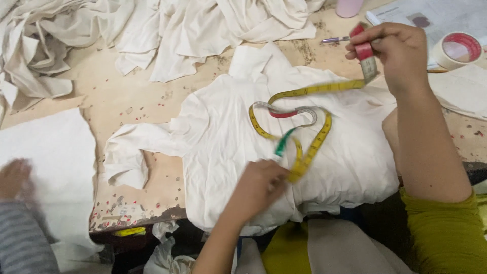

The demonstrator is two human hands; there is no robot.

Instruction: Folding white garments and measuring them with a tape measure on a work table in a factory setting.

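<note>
The right hand point(401, 53) pinches one end of the yellow measuring tape point(309, 142) in its fingers above the cream garment point(228, 152) on the bench point(132, 96), while the left hand point(258, 185), fingers closed, grips the tape's looped middle, which likely wants pulling taut and flat.

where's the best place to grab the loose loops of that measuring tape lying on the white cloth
Probably the bare yellow run between the two hands, taken from above with a pinch across its flat width. That stretch lies nearly straight on the white garment, while the loops curl over one another. The right hand already holds the red end, and the left hand the folded part.
</note>
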